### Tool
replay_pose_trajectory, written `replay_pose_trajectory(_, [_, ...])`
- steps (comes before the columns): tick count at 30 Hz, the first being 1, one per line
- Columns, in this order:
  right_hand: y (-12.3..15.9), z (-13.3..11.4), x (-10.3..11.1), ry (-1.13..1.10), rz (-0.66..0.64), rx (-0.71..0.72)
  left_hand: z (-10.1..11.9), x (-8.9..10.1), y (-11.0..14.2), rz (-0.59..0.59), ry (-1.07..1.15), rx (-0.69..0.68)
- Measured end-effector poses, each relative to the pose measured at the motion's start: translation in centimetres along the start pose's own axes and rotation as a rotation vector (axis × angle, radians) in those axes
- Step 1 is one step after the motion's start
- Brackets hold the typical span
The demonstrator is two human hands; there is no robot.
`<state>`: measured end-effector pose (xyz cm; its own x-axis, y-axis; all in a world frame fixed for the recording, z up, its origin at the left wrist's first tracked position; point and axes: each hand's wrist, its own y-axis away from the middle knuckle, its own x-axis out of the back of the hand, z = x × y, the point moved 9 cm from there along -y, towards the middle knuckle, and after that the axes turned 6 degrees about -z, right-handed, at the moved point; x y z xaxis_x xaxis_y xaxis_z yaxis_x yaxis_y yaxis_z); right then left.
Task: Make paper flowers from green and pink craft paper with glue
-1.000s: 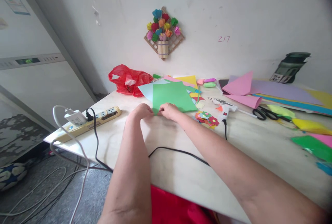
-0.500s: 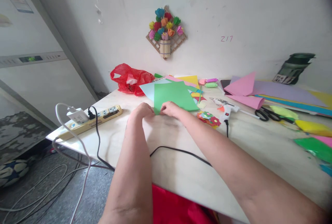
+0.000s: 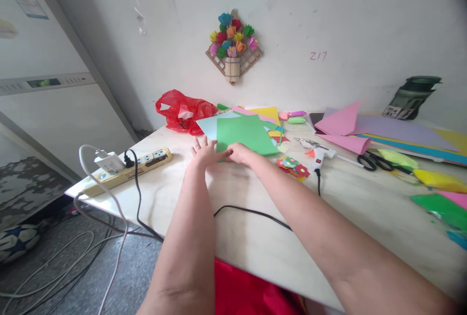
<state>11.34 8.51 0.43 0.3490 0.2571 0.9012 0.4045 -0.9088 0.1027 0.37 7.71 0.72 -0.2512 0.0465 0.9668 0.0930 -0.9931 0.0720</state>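
A green sheet of paper (image 3: 244, 132) lies on top of a light blue sheet (image 3: 209, 125) and other coloured sheets near the wall. My left hand (image 3: 205, 152) is at the green sheet's near left corner, its fingers spread and its thumb stretched toward my right hand. Beside it, my right hand (image 3: 239, 153) has its fingers closed at the sheet's near edge, pinching the green paper there. The fingertips are partly hidden. Small cut paper flowers (image 3: 293, 166) are piled to the right of my right hand.
A glue gun (image 3: 317, 156) lies right of the flowers, its black cord crossing the table under my right arm. Scissors (image 3: 375, 160), pink paper (image 3: 339, 120) and a dark bottle (image 3: 412, 97) are farther right. To the left are a red plastic bag (image 3: 186, 113) and a power strip (image 3: 127, 171).
My left hand has opened from a closed grip at the paper's edge, its fingers now spread out. My right hand stays nearly in place at the green sheet.
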Motion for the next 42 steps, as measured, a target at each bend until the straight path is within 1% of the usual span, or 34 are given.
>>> replay_pose_trajectory(4, [0.1,-0.2,0.2,0.023,0.009,0.007,-0.5,-1.8,-0.8,-0.036,-0.047,0.037])
replay_pose_trajectory(8, [-0.1,-0.3,0.2,0.056,0.002,0.015,-0.9,-2.5,-1.0,-0.088,-0.054,0.01])
replay_pose_trajectory(11, [-0.5,-0.2,0.0,0.064,0.001,0.019,-1.1,-2.5,-0.9,-0.107,-0.059,0.003])
replay_pose_trajectory(15, [-1.1,0.2,0.1,0.034,0.056,0.023,-0.9,-2.4,-0.6,-0.122,-0.09,-0.021])
replay_pose_trajectory(18, [-1.3,0.3,0.1,0.031,0.056,0.043,-0.6,-2.2,-0.3,-0.135,-0.102,-0.027])
replay_pose_trajectory(21, [-0.9,0.4,0.4,0.037,0.023,0.071,-0.5,-2.0,-0.1,-0.155,-0.102,-0.013])
replay_pose_trajectory(25, [0.2,0.9,1.2,0.038,-0.002,0.112,-0.6,-2.1,-0.1,-0.18,-0.08,0.007])
replay_pose_trajectory(29, [1.0,1.8,1.7,0.034,-0.001,0.117,-0.7,-2.0,-0.1,-0.176,-0.063,0.016])
replay_pose_trajectory(32, [1.1,2.3,1.7,0.018,0.0,0.118,-0.5,-1.9,0.2,-0.182,-0.078,0.018])
replay_pose_trajectory(35, [1.0,2.6,1.5,-0.007,-0.01,0.085,-0.4,-1.7,0.4,-0.194,-0.084,0.027])
replay_pose_trajectory(38, [1.2,2.8,1.4,-0.001,-0.024,0.015,-0.5,-1.8,0.5,-0.212,-0.08,0.042])
replay_pose_trajectory(42, [1.5,2.6,1.5,0.079,-0.095,-0.078,-0.6,-1.7,0.4,-0.192,-0.077,0.048])
